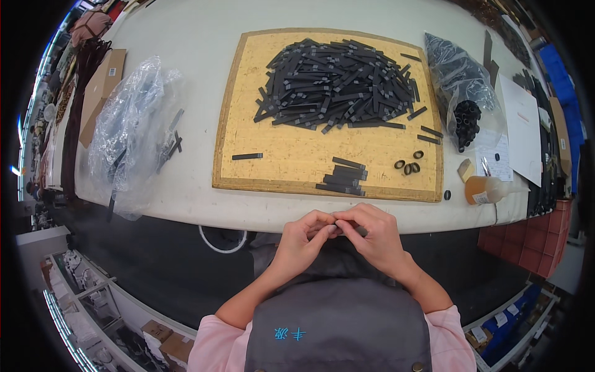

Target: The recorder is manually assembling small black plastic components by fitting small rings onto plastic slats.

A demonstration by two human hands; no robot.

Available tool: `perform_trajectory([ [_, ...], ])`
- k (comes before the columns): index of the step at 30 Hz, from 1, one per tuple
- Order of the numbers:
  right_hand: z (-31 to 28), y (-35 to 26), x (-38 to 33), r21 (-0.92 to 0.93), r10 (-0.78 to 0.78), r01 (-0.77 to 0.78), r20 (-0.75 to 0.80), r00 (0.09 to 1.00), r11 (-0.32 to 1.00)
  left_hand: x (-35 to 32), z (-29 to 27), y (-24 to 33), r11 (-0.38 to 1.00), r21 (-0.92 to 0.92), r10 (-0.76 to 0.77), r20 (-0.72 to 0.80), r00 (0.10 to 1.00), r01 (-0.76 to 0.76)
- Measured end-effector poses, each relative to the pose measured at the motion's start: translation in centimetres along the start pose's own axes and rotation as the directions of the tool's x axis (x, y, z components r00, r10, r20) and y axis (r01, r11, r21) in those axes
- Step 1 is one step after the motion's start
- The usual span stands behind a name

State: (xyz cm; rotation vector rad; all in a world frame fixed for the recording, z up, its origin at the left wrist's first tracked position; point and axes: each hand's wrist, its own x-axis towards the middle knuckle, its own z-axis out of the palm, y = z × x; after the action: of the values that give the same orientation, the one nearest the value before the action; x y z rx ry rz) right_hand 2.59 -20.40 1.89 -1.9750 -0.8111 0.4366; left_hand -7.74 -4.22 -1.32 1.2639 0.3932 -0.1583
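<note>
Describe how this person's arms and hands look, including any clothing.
The left hand and right hand are bare, with no gloves, and no watch or bracelet shows at either wrist. The pale pink fabric sleeves stop near the elbows. The dark grey fabric apron bears bright blue characters.

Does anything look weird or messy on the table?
A little. One black strip lies alone on the board's left side, away from the big pile. One ring sits just off the board, apart from the four rings on it. I see no spill.
</note>
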Motion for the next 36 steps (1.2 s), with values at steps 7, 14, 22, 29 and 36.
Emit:
perform_trajectory([
  [7, -0.2, 0.1, 0.8, -0.118, -0.040, 0.049, 0.073, 0.997, 0.992, 0.5, -0.1, 0.1, 0.997, -0.015, -0.073, -0.025, 0.997, 0.072],
  [14, -1.0, -0.9, 1.4, -0.393, -0.084, 0.168, 0.222, 0.971, 0.904, 0.5, 0.2, 0.2, 0.996, 0.013, -0.082, -0.061, 0.995, 0.083],
  [22, -1.3, -0.4, 1.7, -0.316, -0.095, 0.177, 0.258, 0.962, 0.932, 0.5, 0.5, 0.2, 0.997, 0.040, -0.061, -0.083, 0.995, 0.065],
  [29, -1.4, -0.5, 2.4, -0.298, -0.063, 0.148, 0.277, 0.959, 0.943, 0.5, 0.5, 0.3, 0.994, 0.096, -0.041, -0.093, 0.995, 0.050],
  [36, -1.3, -0.3, 2.7, -0.275, -0.055, 0.140, 0.295, 0.954, 0.951, 0.7, 0.6, 0.3, 0.991, 0.133, 0.006, -0.117, 0.993, 0.010],
])
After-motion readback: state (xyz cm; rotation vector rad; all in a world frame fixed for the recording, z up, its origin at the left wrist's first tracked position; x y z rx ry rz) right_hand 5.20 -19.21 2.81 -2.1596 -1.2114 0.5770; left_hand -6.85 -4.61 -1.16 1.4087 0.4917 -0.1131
